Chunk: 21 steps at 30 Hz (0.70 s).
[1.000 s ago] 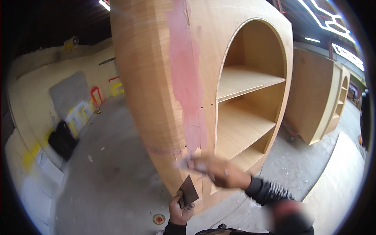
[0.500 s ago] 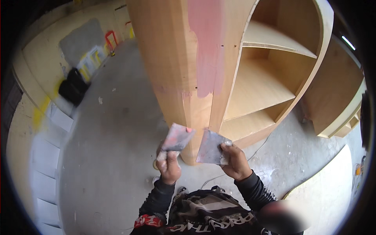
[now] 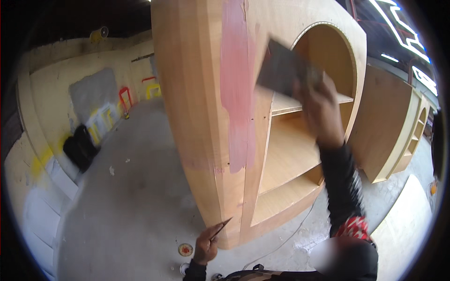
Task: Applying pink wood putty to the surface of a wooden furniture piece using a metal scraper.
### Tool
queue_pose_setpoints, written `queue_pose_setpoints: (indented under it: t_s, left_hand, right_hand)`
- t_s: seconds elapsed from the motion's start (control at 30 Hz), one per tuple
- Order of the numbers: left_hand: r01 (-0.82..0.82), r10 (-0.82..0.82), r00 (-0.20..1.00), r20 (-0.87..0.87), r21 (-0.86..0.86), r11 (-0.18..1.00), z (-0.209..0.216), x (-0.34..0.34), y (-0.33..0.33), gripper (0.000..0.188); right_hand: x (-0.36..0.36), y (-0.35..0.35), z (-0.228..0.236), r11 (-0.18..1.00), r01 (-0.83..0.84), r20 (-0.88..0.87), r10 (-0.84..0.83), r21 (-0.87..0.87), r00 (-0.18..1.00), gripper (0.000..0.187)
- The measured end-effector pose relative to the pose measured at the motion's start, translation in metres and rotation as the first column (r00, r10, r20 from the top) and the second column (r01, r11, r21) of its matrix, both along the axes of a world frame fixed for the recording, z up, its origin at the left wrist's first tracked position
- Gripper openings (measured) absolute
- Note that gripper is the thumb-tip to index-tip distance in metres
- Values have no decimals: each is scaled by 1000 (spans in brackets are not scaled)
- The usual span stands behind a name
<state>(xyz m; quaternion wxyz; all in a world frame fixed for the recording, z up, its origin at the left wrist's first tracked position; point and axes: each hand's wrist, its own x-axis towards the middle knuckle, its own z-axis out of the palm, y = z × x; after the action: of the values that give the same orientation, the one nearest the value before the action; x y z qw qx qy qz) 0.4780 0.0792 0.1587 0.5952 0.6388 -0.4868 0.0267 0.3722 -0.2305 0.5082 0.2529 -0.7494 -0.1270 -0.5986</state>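
Gripping a scraper [image 3: 281, 70] at 1 o'clock, right hand [image 3: 318, 105] motion-blurred; left hand [image 3: 205, 246] (6 o'clock) pinches a second blade [image 3: 220, 229], edge-on, against the cabinet [image 3: 197, 93].

right hand [image 3: 321, 105]: motion-blurred, fingers indistinct | scraper [image 3: 281, 70]: smeared, my grip on it unclear | left hand [image 3: 206, 246]: small, its blade [image 3: 221, 228] edge-on, kind unclear | cabinet [image 3: 197, 117]: top cut off by the picture's edge | small tin [image 3: 185, 249] on floor: contents unreadable
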Motion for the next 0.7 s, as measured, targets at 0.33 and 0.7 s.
queue_pose_setpoints:
  t_s: [0.33,0.7]
  left_hand:
    - [-52,51,957,-285,6,999,-32,-1,5,35]
    - [34,-76,861,-502,-92,995,-100,29,-1,37]
  right_hand:
    - [59,2,239,420,529,219,-591,-738,776,55]
    - [83,-4,184,551,524,192,-548,-650,814,46]
